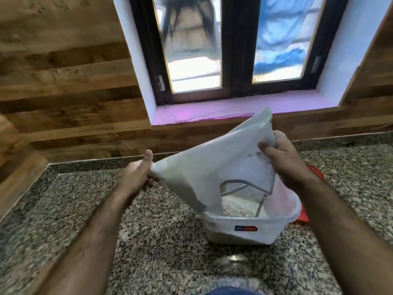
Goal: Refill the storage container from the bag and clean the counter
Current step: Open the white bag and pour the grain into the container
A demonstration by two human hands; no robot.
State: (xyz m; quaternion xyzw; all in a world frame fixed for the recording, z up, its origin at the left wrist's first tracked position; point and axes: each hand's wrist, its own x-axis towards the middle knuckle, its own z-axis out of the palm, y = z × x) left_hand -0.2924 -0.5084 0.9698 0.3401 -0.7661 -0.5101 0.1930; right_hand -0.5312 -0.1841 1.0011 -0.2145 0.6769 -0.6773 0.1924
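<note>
My left hand [138, 177] and right hand [282, 165] each pinch a corner of the white bag [212, 167], tilted mouth-down over the clear storage container [244, 231] on the granite counter [148, 241]; a red lid [314, 173] lies just behind.

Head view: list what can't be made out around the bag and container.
- Red lid: mostly hidden behind the right hand and forearm.
- Container contents: partly covered by the bag; fill level unclear.
- Container label: too small to read.
- Left hand fingers: tucked behind the bag.
</note>
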